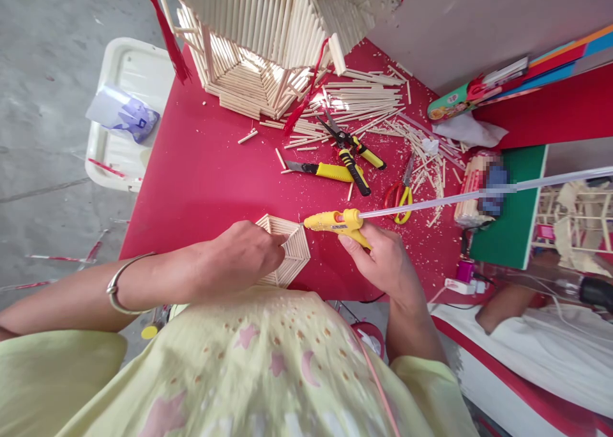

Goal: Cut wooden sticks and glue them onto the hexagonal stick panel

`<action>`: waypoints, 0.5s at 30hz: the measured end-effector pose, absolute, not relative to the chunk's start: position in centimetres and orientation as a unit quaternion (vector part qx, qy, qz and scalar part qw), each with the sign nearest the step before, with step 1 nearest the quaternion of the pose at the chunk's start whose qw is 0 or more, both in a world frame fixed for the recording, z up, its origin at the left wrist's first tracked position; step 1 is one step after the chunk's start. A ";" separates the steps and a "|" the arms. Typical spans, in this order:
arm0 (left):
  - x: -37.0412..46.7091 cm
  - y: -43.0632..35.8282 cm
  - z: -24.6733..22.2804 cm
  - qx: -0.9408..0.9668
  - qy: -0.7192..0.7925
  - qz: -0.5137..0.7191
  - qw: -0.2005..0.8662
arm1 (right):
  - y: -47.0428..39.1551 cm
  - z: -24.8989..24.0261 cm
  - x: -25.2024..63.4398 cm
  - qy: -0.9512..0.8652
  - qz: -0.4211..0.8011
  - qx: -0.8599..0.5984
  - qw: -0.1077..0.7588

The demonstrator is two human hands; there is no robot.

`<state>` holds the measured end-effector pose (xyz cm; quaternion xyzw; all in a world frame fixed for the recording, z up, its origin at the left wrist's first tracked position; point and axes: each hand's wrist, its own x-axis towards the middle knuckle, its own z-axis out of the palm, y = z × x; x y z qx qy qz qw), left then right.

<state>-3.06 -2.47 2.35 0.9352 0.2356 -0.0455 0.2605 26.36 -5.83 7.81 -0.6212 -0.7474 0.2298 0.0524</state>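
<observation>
My right hand grips a yellow hot glue gun by its handle, with a long clear glue stick sticking out of its back. The gun's nozzle points left and sits at the upper right edge of a flat, many-sided panel of wooden sticks. Across the panel's left part lies my left hand, fingers curled closed, holding it near the table's front edge. That hand covers much of the panel, so the exact grip of the fingertips is hidden.
Beyond my hands lie a yellow utility knife, pruning shears, scissors and loose sticks on the red table. A large stick-built model with red tassels stands at the back. Another person's arm is at right.
</observation>
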 end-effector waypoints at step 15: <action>-3.0 -2.4 2.4 0.933 0.232 -0.046 0.273 | -5.8 7.7 26.1 -0.742 0.233 -0.626 0.052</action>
